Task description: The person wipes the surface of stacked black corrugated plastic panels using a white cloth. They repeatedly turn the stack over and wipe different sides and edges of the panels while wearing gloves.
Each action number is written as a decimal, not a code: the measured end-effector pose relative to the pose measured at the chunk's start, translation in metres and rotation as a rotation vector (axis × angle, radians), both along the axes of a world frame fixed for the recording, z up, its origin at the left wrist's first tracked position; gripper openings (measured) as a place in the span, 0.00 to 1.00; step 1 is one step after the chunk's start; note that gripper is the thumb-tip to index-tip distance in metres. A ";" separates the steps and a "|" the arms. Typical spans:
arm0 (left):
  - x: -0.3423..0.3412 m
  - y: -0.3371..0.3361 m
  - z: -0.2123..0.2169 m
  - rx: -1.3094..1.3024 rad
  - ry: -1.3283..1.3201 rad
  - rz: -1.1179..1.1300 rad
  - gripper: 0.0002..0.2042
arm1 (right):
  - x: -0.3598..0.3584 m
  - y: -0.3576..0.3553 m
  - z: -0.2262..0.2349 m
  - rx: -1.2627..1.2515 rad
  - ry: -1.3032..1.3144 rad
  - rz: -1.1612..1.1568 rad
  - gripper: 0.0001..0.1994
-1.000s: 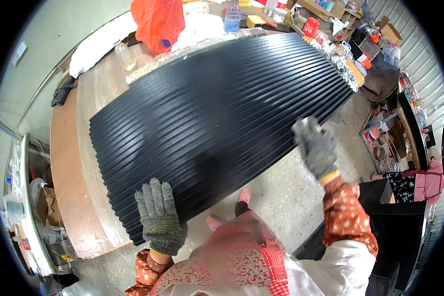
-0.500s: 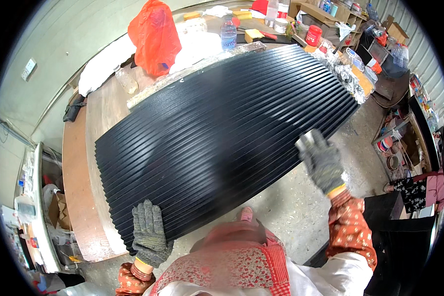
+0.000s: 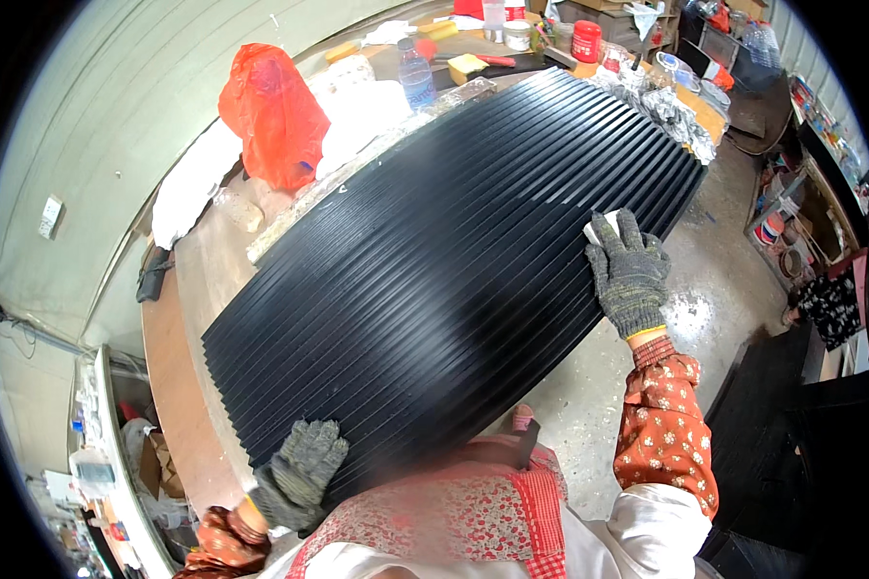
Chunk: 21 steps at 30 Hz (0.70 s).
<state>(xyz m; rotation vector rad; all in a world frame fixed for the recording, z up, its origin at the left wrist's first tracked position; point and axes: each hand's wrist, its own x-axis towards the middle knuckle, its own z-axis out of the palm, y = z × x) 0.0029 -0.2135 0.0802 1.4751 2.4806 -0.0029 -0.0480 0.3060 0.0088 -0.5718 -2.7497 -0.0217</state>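
A large black panel (image 3: 406, 261) with ridges along its length lies slantwise on the table before me. My right hand (image 3: 630, 265), in a dark grey knit glove, rests on its right near edge. Under its fingers is a small whitish pad (image 3: 603, 227), pressed against the ridges; its exact kind I cannot make out. My left hand (image 3: 304, 468), gloved alike, lies on the near left corner of the panel with its fingers stretched out and nothing in them.
Along the table's (image 3: 188, 367) far side are a red plastic bag (image 3: 272, 116), a clear water bottle (image 3: 416, 75), a yellow sponge (image 3: 467, 67) and a red jar (image 3: 586, 41). Crumpled foil-like material (image 3: 671, 114) lies by the panel's far right end. Shelves (image 3: 777, 217) stand at the right.
The view has shifted a little. My right hand has moved onto the panel's edge, pressing the whitish pad to the ridges. My left hand has turned, its fingers now pointing more to the right.
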 end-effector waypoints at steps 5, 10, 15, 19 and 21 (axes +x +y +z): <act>-0.089 0.001 0.012 0.418 -0.204 0.127 0.35 | -0.001 -0.012 0.012 0.025 0.007 -0.123 0.22; -0.130 0.029 -0.024 0.447 0.046 0.151 0.34 | 0.033 -0.124 0.042 0.089 0.065 0.541 0.15; -0.125 0.079 -0.025 0.614 -0.038 0.001 0.33 | 0.035 -0.190 0.024 -0.446 -0.209 0.636 0.14; -0.111 0.072 -0.016 0.544 0.038 -0.007 0.33 | 0.028 -0.171 0.059 0.016 0.015 0.485 0.21; -0.100 0.058 -0.012 0.512 0.082 0.032 0.30 | 0.017 -0.150 0.060 0.014 0.051 0.309 0.24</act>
